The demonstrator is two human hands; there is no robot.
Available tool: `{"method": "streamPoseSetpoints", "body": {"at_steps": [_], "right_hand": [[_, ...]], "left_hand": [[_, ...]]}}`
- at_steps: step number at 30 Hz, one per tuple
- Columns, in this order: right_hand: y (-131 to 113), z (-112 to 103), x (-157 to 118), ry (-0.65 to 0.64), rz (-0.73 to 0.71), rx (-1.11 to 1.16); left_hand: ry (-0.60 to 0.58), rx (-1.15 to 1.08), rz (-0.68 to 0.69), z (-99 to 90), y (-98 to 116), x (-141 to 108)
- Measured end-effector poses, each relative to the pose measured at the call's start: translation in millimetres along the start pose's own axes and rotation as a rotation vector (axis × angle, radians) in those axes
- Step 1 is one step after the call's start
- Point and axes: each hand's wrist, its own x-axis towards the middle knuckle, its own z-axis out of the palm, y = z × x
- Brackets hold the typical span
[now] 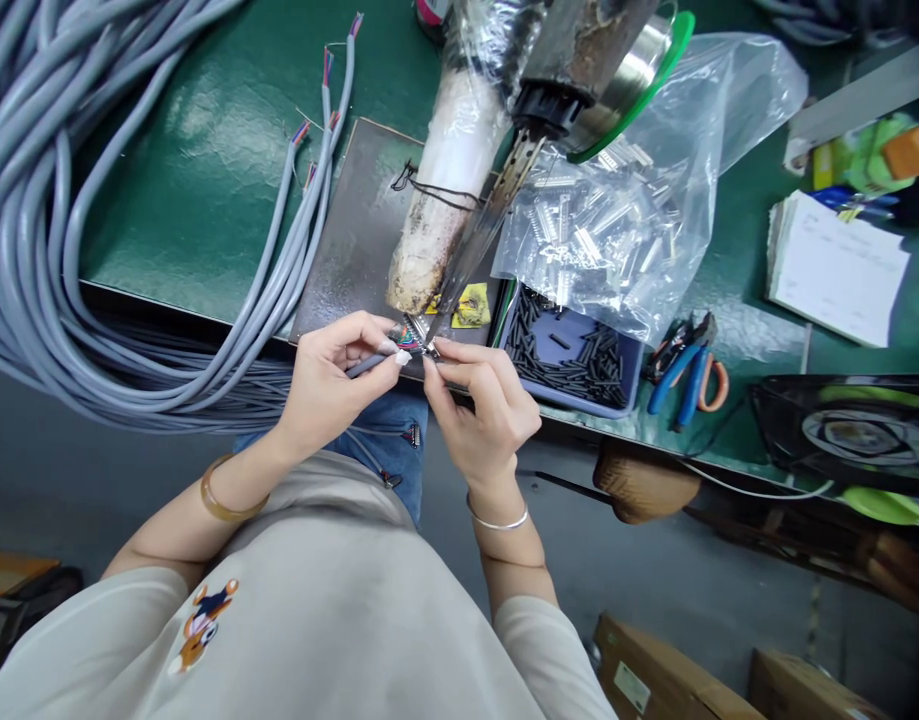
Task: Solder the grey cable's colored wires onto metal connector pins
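My left hand (328,385) pinches the end of a grey cable (365,366), whose thin coloured wires (406,337) fan out past the fingertips. Closed at the fingertips, my right hand (483,395) grips a small metal connector (431,349) by its edge, against those wires. Just above both hands hangs the lower end of a soldering iron (496,205), with a white, stained wrapped tube (444,165) alongside it. Whether the iron's tip touches the connector cannot be made out. A yellow sponge (470,306) with a dark burnt patch lies behind the right fingers.
Grey cables (24,230) are heaped at the left. A blue tray (630,400) of short black tubes stands right of my hands, under a clear bag (759,75) of metal connectors. Further right are pliers (695,375), a paper stack (834,265) and a black fan (856,430).
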Motion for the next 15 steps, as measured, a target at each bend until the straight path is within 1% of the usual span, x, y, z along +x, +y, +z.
{"method": "streamPoseSetpoints", "body": {"at_steps": [7, 11, 13, 15], "right_hand": [[0.1, 0.5, -1.6, 0.003, 0.004, 0.002], [-1.1, 0.4, -2.0, 0.010, -0.005, 0.014], [0.1, -2.4, -4.0, 0.012, 0.010, 0.029], [3.9, -9.4, -9.7, 0.028, 0.071, 0.016]], "left_hand": [[0.011, 0.067, 0.037, 0.7, 0.5, -2.1], [0.004, 0.115, 0.031, 1.3, 0.1, -5.0], [-0.025, 0.138, 0.021, 2.0, -0.6, -8.3], [-0.086, 0.159, 0.020, 2.2, -1.4, -13.3]]}}
